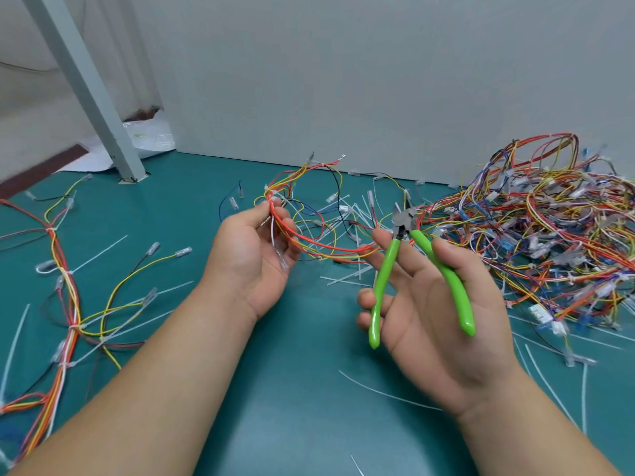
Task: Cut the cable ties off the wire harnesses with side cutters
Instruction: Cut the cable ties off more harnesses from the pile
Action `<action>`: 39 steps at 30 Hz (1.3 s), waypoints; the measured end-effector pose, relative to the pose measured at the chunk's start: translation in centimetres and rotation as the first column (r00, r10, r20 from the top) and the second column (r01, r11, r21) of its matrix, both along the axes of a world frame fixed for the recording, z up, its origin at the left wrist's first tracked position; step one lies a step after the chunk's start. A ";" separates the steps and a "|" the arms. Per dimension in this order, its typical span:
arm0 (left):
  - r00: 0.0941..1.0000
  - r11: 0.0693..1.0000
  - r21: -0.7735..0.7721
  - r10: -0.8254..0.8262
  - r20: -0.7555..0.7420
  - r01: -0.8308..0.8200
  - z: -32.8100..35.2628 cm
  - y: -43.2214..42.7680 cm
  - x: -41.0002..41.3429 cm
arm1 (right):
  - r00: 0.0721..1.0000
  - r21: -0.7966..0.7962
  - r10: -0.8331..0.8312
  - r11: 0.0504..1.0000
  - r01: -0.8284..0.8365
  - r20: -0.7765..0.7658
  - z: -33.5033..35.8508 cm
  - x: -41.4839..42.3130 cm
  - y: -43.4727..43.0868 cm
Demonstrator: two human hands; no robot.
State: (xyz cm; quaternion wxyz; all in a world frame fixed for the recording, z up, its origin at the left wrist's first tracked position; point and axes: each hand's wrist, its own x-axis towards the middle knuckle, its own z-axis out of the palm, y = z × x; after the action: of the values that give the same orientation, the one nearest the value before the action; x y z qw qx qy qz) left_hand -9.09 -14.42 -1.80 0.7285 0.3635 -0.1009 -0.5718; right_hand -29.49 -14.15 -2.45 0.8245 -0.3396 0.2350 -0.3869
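My left hand (pixel 252 250) is raised palm-up over the green table and pinches a looped wire harness (pixel 311 214) of red, yellow and blue wires between thumb and fingers. A white cable tie (pixel 271 195) wraps the bundle just above my fingertips. My right hand (pixel 436 304) holds green-handled side cutters (pixel 417 262) with the handles spread apart across the palm and fingers. The dark jaws (pixel 402 219) point up and away, to the right of the held loop and apart from the tie.
A big tangled heap of harnesses (pixel 536 228) fills the right of the table. Another harness with white ties (pixel 68 304) lies stretched out at the left. Cut white tie pieces (pixel 347 278) are scattered around. A grey post (pixel 92 87) stands at the back left before a grey wall.
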 end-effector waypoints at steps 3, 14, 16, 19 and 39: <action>1.000 1.000 0.014 -0.004 0.011 0.004 0.0 0.1 0.1 | 0.998 0.028 -0.056 0.998 0.056 0.012 -0.2 0.0 -0.2; 0.945 0.969 0.199 0.079 0.318 -0.147 -0.4 -0.2 0.4 | 0.955 0.122 -0.017 0.992 -0.021 0.295 -0.5 -1.2 -1.0; 0.916 0.958 0.206 0.109 0.386 -0.201 -0.6 -0.3 0.5 | 0.955 0.134 -0.019 0.991 -0.022 0.295 -0.7 -1.3 -1.1; 0.861 0.944 0.176 0.164 0.481 -0.279 -0.9 -0.4 0.5 | 0.966 0.137 -0.003 0.990 -0.034 0.259 -1.0 -0.8 -1.2; -0.065 0.999 0.019 -0.016 0.998 0.045 -2.5 1.2 -2.7 | 0.986 -0.149 0.128 0.983 -0.112 0.103 -1.9 1.1 -1.6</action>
State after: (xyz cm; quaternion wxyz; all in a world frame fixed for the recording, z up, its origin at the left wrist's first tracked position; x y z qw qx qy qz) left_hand -11.76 -13.22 -4.35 0.4155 0.6561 -0.6140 -0.1410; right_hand -28.35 -15.71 -4.38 0.8318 -0.3888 0.1394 -0.3708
